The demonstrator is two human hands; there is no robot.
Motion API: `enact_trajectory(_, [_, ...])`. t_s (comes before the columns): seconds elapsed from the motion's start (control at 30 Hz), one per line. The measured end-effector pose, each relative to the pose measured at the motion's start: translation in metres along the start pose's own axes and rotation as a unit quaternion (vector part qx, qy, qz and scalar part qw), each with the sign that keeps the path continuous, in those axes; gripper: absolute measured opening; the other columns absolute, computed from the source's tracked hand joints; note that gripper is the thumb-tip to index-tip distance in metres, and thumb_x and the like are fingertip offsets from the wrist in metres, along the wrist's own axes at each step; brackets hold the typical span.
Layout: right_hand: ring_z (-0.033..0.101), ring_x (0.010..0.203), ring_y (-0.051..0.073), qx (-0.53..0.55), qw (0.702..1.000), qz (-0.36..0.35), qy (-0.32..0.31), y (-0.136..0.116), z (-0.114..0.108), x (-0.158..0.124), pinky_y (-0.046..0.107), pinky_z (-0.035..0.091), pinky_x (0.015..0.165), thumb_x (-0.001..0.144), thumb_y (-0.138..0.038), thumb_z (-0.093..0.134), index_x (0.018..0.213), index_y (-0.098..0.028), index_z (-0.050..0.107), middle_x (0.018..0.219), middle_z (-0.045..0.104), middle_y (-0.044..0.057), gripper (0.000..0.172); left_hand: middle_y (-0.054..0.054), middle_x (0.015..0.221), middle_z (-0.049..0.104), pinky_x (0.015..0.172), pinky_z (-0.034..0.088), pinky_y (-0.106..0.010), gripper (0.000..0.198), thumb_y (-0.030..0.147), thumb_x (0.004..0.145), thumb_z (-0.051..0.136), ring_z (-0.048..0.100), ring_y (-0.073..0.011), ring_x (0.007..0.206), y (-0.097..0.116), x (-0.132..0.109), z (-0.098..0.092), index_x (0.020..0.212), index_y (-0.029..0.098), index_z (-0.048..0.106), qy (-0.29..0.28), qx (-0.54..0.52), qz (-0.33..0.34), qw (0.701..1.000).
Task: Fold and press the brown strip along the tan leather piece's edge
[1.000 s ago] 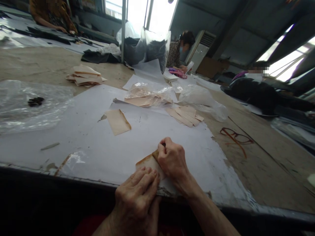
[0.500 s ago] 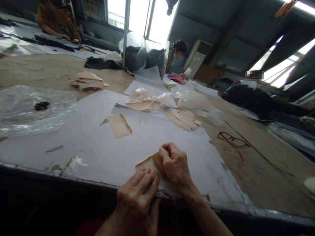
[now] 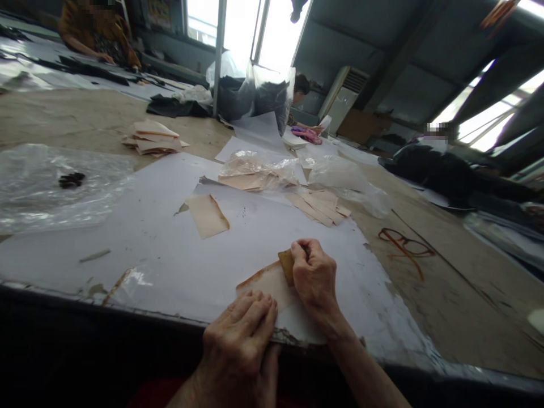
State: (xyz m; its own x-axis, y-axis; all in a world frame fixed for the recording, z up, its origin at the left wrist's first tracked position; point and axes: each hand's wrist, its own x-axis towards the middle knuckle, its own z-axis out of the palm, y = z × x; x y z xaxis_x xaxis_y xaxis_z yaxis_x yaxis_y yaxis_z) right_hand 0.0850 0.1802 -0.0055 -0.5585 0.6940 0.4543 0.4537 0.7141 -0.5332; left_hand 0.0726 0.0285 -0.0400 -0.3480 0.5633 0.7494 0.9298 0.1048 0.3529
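A tan leather-like piece (image 3: 266,281) with a dark stained edge lies on white paper (image 3: 170,243) near the table's front edge. My left hand (image 3: 240,340) presses flat on its near end, fingers stretched out together. My right hand (image 3: 313,276) is closed round a small brownish pad or scraper (image 3: 287,265) that rests on the piece's far right end. A second tan piece (image 3: 207,215) lies alone farther back on the paper.
Stacks of tan pieces lie at the left back (image 3: 153,137), under clear plastic (image 3: 255,173) and beside it (image 3: 318,205). A crumpled plastic bag (image 3: 51,184) lies left. Brown glasses (image 3: 406,246) lie right. Other people work at the far tables.
My right hand has slid the small pad rightward and away along the piece, uncovering more of its surface. My left hand stays pressed on the near end.
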Motion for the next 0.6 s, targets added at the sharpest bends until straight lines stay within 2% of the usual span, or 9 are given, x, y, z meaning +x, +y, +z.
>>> enact_trajectory(0.07, [0.053,0.053,0.013,0.025,0.999,-0.013,-0.035,-0.002,-0.006,-0.005,0.021,0.037,0.053,0.08,-0.03,0.039,0.076,-0.016,0.057,0.06,0.06,0.002,0.023,-0.01,0.097,0.063,0.082,0.051,-0.037,0.039,0.013,0.061,0.051,0.058,-0.0246,0.093,-0.001,0.0,0.0,0.098,0.009,0.061,-0.001,-0.001,0.001,1.0])
enact_trajectory(0.17, [0.053,0.053,0.013,-0.007,0.99,-0.1,-0.095,-0.006,-0.002,-0.01,0.022,0.036,0.055,0.08,-0.024,0.037,0.075,-0.016,0.056,0.061,0.06,0.002,0.022,-0.01,0.095,0.064,0.081,0.052,-0.037,0.038,0.013,0.061,0.052,0.059,-0.0248,0.092,-0.001,0.0,0.0,0.098,0.01,0.062,-0.006,0.0,-0.005,1.0])
enact_trajectory(0.27, [0.053,0.054,0.014,-0.086,0.985,-0.129,-0.08,-0.005,0.011,-0.009,0.023,0.034,0.054,0.08,-0.02,0.034,0.075,-0.014,0.056,0.061,0.06,0.005,0.023,-0.011,0.095,0.064,0.081,0.052,-0.039,0.04,0.014,0.059,0.052,0.058,-0.0263,0.092,-0.001,0.001,0.001,0.098,0.009,0.062,-0.008,0.001,-0.005,1.0])
enact_trajectory(0.37, [0.054,0.055,0.015,-0.11,0.988,-0.101,-0.038,-0.001,0.019,-0.003,0.024,0.034,0.054,0.081,-0.021,0.033,0.079,-0.013,0.056,0.062,0.06,0.006,0.024,-0.012,0.097,0.063,0.08,0.052,-0.04,0.041,0.015,0.058,0.052,0.059,-0.0272,0.091,0.0,0.002,0.0,0.098,0.009,0.062,-0.009,0.007,-0.006,1.0])
enact_trajectory(0.47, [0.055,0.057,0.017,-0.083,0.996,-0.027,0.01,0.001,0.012,0.0,0.024,0.035,0.055,0.081,-0.025,0.035,0.081,-0.012,0.057,0.063,0.061,0.007,0.025,-0.011,0.096,0.063,0.082,0.051,-0.039,0.042,0.015,0.058,0.052,0.058,-0.026,0.091,0.001,0.002,-0.001,0.099,0.009,0.061,-0.01,-0.005,-0.012,1.0])
enact_trajectory(0.53, [0.055,0.056,0.016,-0.045,0.999,0.016,0.01,-0.001,0.001,-0.001,0.023,0.036,0.054,0.08,-0.027,0.037,0.079,-0.013,0.057,0.061,0.061,0.005,0.024,-0.01,0.096,0.063,0.084,0.05,-0.038,0.042,0.015,0.058,0.052,0.058,-0.0252,0.093,0.001,0.003,-0.001,0.099,0.009,0.061,-0.009,-0.014,-0.015,1.0])
enact_trajectory(0.6, [0.054,0.053,0.014,-0.007,1.0,0.009,-0.027,-0.003,-0.009,-0.004,0.022,0.036,0.053,0.08,-0.028,0.038,0.077,-0.015,0.057,0.058,0.06,0.002,0.023,-0.01,0.097,0.063,0.084,0.05,-0.037,0.043,0.014,0.057,0.052,0.057,-0.0248,0.093,0.001,0.003,-0.001,0.099,0.009,0.061,-0.01,-0.018,-0.016,1.0])
